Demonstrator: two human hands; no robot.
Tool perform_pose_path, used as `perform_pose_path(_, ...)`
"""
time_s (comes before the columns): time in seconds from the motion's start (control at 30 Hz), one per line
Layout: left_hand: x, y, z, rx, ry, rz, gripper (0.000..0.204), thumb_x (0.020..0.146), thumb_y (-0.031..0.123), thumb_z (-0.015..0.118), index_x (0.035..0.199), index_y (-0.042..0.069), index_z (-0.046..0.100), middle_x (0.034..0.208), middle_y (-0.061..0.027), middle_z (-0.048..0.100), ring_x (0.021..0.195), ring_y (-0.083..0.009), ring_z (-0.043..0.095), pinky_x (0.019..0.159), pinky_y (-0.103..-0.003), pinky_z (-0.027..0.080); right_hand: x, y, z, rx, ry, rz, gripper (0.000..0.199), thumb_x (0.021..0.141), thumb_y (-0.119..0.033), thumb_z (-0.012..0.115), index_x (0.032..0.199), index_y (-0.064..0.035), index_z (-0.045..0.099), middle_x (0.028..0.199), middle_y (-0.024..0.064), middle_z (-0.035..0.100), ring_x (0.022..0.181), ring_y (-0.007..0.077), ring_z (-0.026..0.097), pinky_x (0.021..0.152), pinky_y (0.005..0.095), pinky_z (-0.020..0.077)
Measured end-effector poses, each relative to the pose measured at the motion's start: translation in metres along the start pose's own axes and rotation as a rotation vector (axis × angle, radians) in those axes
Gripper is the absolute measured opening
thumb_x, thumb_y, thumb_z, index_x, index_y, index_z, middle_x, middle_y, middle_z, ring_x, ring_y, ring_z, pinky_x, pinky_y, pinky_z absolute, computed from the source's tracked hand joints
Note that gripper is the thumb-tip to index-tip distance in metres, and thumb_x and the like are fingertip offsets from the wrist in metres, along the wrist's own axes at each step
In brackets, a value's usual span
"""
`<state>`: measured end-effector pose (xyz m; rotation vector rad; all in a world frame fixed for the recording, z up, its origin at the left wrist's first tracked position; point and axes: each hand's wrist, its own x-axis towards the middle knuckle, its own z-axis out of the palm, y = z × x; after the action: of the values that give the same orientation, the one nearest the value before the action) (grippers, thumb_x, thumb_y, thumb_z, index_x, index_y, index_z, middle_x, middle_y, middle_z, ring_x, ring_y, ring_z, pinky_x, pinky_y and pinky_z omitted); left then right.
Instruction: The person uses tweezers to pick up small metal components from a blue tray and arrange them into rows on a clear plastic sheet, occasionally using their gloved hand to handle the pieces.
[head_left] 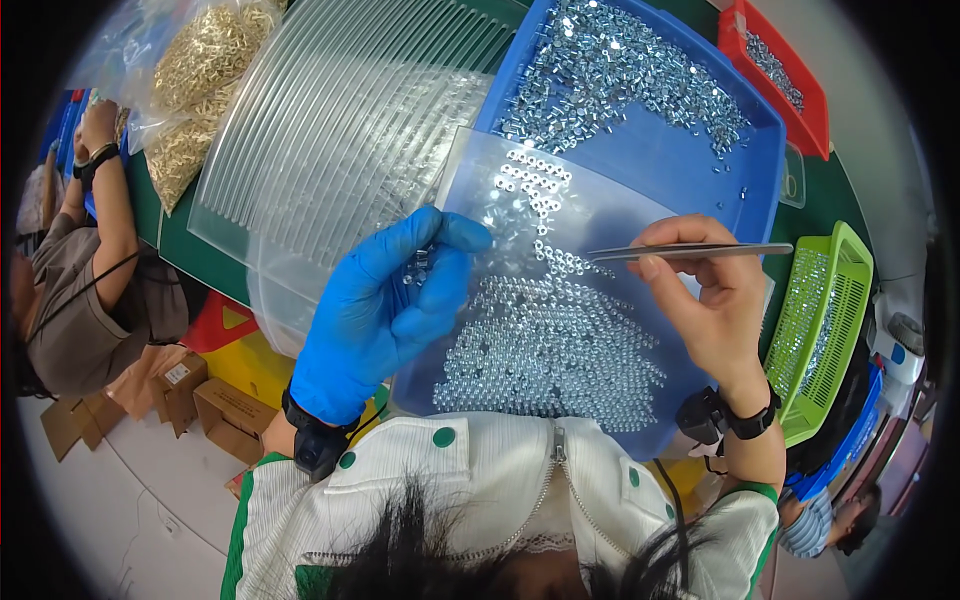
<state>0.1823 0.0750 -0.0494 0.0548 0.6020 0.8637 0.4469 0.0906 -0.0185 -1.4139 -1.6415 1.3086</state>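
Note:
My left hand (385,305), in a blue glove, is cupped palm-up with its fingers curled around several small shiny metal fittings (416,268). My right hand (715,300), bare, grips metal tweezers (618,254) between thumb and fingers. The tweezers' tips point left, close to a group of small metal pieces on a translucent sheet (620,195). Dense rows of these silvery pieces (550,345) cover the sheet's near part. Smaller clusters of pieces (535,175) lie toward its far left corner. Whether the tips touch a piece, I cannot tell.
Behind the sheet stands a blue tray (690,170) with a heap of loose fittings (620,75). A red bin (810,115) and a green basket (845,310) are at the right. Ribbed clear sheets (330,110) and bagged brass-coloured parts (210,65) lie left. A co-worker's arm (112,200) shows far left.

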Motion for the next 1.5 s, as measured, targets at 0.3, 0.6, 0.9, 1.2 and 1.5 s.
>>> perform_pose_path(0.3,0.001,-0.002,0.003,0.024,0.029,0.028,0.037,0.098,0.023,0.036,0.110,-0.008,0.052,0.057,-0.0035,0.038,0.042,-0.0081,0.032,0.034,-0.021,0.027,0.002,0.002,0.004,-0.048,-0.015,0.004,0.015,0.081,0.004,0.060,0.096,0.0053,0.056,0.091,0.0089,0.061,0.081,0.0156,0.063,0.076,0.0259,0.0513)
perform_pose_path(0.6,0.002,-0.003,0.005,0.038,0.027,0.036,0.038,0.097,0.024,0.037,0.110,-0.009,0.051,0.057,-0.0036,0.039,0.041,-0.0083,0.032,0.034,-0.021,0.027,0.004,-0.002,0.004,-0.068,-0.041,0.002,0.017,0.081,0.004,0.060,0.097,0.0046,0.056,0.089,0.0093,0.062,0.080,0.0156,0.063,0.074,0.0257,0.0515)
perform_pose_path(0.9,0.003,-0.008,0.030,0.381,0.091,0.006,0.037,0.095,0.030,0.043,0.103,-0.004,0.057,0.060,-0.0026,0.045,0.041,-0.0067,0.032,0.037,-0.018,0.026,0.004,-0.032,0.017,0.258,0.038,-0.208,0.016,0.077,0.005,0.064,0.092,0.0044,0.059,0.088,0.0121,0.063,0.077,0.0179,0.064,0.072,0.0266,0.0516)
perform_pose_path(1.2,-0.007,-0.008,0.004,0.253,0.051,-0.026,0.033,0.095,0.028,0.045,0.098,-0.002,0.058,0.059,-0.0007,0.040,0.042,-0.0058,0.029,0.037,-0.018,0.024,0.000,-0.018,0.021,-0.312,0.029,-0.433,0.017,0.074,0.003,0.067,0.089,0.0014,0.060,0.084,0.0122,0.063,0.073,0.0207,0.064,0.063,0.0273,0.0504)
perform_pose_path(1.5,-0.010,-0.005,0.007,0.225,0.097,0.099,0.030,0.094,0.020,0.045,0.109,-0.005,0.055,0.059,0.0020,0.037,0.044,-0.0041,0.029,0.036,-0.017,0.024,0.002,-0.009,0.031,-0.392,0.040,-0.464,0.015,0.071,0.001,0.068,0.085,-0.0010,0.062,0.080,0.0108,0.063,0.069,0.0229,0.064,0.059,0.0276,0.0497)
